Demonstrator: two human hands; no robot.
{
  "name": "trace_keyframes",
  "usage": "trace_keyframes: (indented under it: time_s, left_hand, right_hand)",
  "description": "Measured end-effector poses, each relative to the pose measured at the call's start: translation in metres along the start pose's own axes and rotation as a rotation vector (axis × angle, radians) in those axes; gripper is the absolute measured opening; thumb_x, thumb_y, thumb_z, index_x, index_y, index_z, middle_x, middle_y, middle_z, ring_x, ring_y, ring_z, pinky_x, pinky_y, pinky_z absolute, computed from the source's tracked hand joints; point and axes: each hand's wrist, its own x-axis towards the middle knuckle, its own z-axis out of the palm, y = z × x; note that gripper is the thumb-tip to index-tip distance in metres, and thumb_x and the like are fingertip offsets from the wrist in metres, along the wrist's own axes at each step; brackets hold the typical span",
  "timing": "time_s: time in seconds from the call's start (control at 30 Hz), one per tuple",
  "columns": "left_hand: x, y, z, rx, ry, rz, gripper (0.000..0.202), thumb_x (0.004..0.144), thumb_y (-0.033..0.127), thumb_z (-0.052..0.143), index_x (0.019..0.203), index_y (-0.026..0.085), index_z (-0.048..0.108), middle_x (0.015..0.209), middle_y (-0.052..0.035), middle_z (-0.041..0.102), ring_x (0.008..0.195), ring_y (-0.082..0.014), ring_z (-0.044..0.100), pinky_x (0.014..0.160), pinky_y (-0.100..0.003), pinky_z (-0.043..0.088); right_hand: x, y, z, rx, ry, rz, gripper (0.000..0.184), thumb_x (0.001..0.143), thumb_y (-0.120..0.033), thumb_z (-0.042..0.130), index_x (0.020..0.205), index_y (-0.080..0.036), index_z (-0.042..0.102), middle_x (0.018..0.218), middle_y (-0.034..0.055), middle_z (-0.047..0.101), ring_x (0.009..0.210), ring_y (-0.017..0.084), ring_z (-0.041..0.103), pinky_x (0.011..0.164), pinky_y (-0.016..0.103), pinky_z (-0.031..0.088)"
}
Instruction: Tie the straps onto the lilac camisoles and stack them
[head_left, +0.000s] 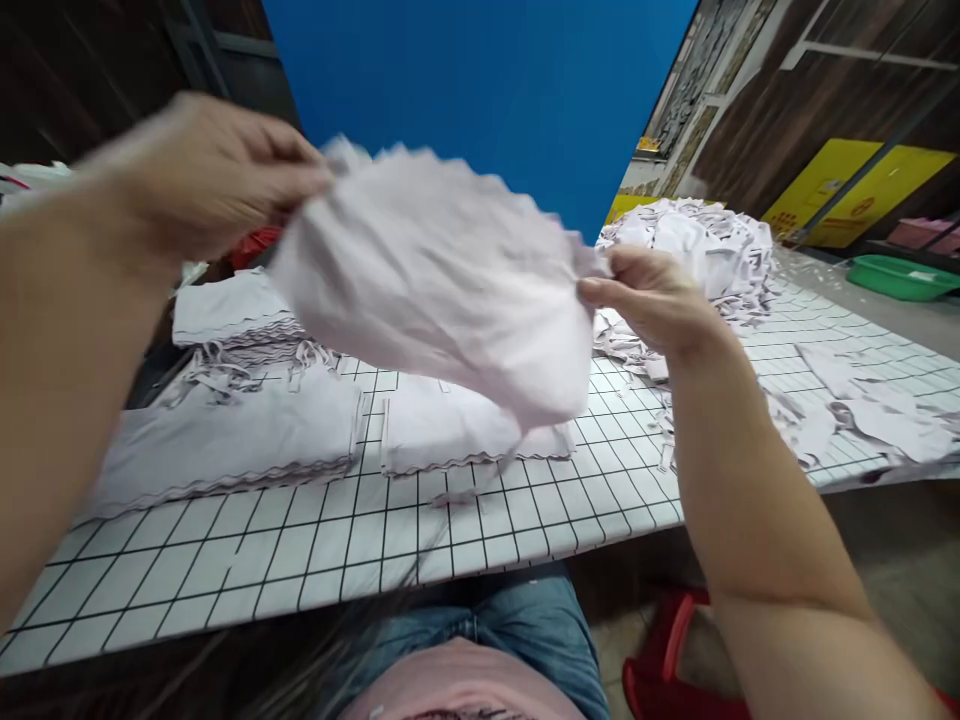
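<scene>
A pale pinkish-white piece of fabric [450, 270] with a wavy upper edge hangs stretched in the air over the table, blurred by motion. My left hand [225, 175] pinches its upper left corner. At the right end, my right hand [649, 295] grips the edge between thumb and fingers. Below the cloth lies a flat stack of similar pieces [442, 425] with scalloped edges, partly hidden by it. Another stack [255, 440] sits to the left, with thin straps on top.
Grid-patterned cloth covers the table [300, 560]. A large heap of white scraps [697, 245] stands at the back right, with loose pieces [892, 415] nearer the edge. Further right is a green basin [900, 278]. A red stool [667, 660] stands below. A blue panel [480, 90] rises behind.
</scene>
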Motion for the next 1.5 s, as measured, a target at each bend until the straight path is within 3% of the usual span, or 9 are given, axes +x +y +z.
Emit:
trace_keyframes:
  time_s: [0.1,0.3,0.43,0.6,0.7,0.9,1.03,1.3,1.5]
  left_hand:
    - [0.027,-0.001,0.021,0.19,0.087,-0.065,0.01,0.085,0.01,0.064,0.087,0.002,0.067,0.066,0.0044,0.055,0.065,-0.0016,0.05,0.077,-0.025,0.048]
    - [0.06,0.002,0.015,0.218,0.214,0.208,0.035,0.086,0.024,0.064,0.108,-0.003,0.064,0.075,0.0051,0.057,0.077,-0.0066,0.059,0.089,-0.044,0.049]
    - [0.018,-0.028,0.027,0.458,0.119,0.305,0.035,0.093,0.029,0.056,0.111,0.0,0.063,0.082,0.0009,0.056,0.079,-0.0074,0.056,0.085,-0.046,0.05]
    - [-0.067,-0.123,0.07,0.545,-0.32,0.377,0.023,0.095,0.024,0.047,0.101,0.008,0.063,0.101,-0.006,0.06,0.093,-0.0145,0.053,0.089,-0.038,0.05]
    - [-0.105,-0.159,0.089,0.456,-0.438,0.463,0.02,0.095,0.025,0.047,0.1,0.014,0.062,0.1,-0.0078,0.062,0.102,-0.0197,0.053,0.09,-0.037,0.049]
    - [-0.12,-0.151,0.083,0.447,-0.349,0.456,0.017,0.094,0.026,0.048,0.102,0.018,0.061,0.102,-0.0057,0.063,0.105,-0.0196,0.052,0.093,-0.04,0.048]
    - [-0.129,-0.149,0.075,0.461,-0.411,0.452,0.019,0.092,0.024,0.049,0.099,0.018,0.065,0.1,-0.0053,0.065,0.105,-0.0204,0.052,0.089,-0.038,0.05]
    - [-0.154,-0.168,0.088,0.57,-0.507,0.465,0.041,0.094,0.033,0.048,0.133,0.025,0.054,0.141,-0.0061,0.054,0.133,-0.0271,0.043,0.109,-0.05,0.038]
    - [-0.136,-0.158,0.101,0.564,-0.346,0.473,0.027,0.095,0.033,0.049,0.109,0.02,0.068,0.123,-0.0091,0.065,0.119,-0.0284,0.055,0.097,-0.044,0.045]
  right_hand:
    - [0.045,0.006,-0.004,-0.154,0.063,0.025,0.02,0.076,-0.024,0.079,0.073,-0.017,0.061,0.069,-0.0016,0.055,0.067,0.009,0.051,0.059,0.024,0.044]
    - [0.097,-0.018,-0.024,-0.327,0.306,-0.263,0.022,0.075,-0.004,0.072,0.072,-0.017,0.054,0.07,-0.0051,0.05,0.065,0.004,0.044,0.058,0.019,0.037]
    - [0.059,0.008,-0.017,-0.456,0.142,-0.154,0.02,0.075,-0.001,0.069,0.084,-0.016,0.058,0.083,-0.0016,0.056,0.069,0.007,0.049,0.06,0.022,0.043]
    - [-0.043,0.089,0.018,-0.536,-0.286,0.026,0.008,0.076,-0.011,0.068,0.079,-0.018,0.066,0.082,0.002,0.06,0.072,0.014,0.056,0.065,0.031,0.049]
    - [-0.09,0.114,0.03,-0.563,-0.362,0.059,0.017,0.076,-0.005,0.061,0.083,-0.02,0.067,0.089,0.004,0.059,0.081,0.016,0.058,0.073,0.034,0.051]
    - [-0.113,0.097,0.018,-0.625,-0.202,-0.008,0.012,0.082,-0.01,0.06,0.086,-0.021,0.064,0.091,0.0048,0.057,0.086,0.019,0.056,0.076,0.035,0.048]
    - [-0.125,0.082,0.014,-0.733,-0.401,0.045,0.008,0.088,-0.017,0.058,0.09,-0.022,0.064,0.093,0.0052,0.062,0.09,0.021,0.056,0.08,0.037,0.045]
    - [-0.134,0.087,0.039,-0.982,-0.34,0.051,0.038,0.098,-0.043,0.047,0.134,-0.03,0.053,0.137,0.0072,0.056,0.123,0.031,0.046,0.096,0.05,0.037]
    - [-0.126,0.1,0.04,-0.993,-0.164,0.189,0.031,0.1,-0.042,0.042,0.118,-0.026,0.062,0.123,0.0092,0.063,0.113,0.029,0.051,0.091,0.048,0.037]
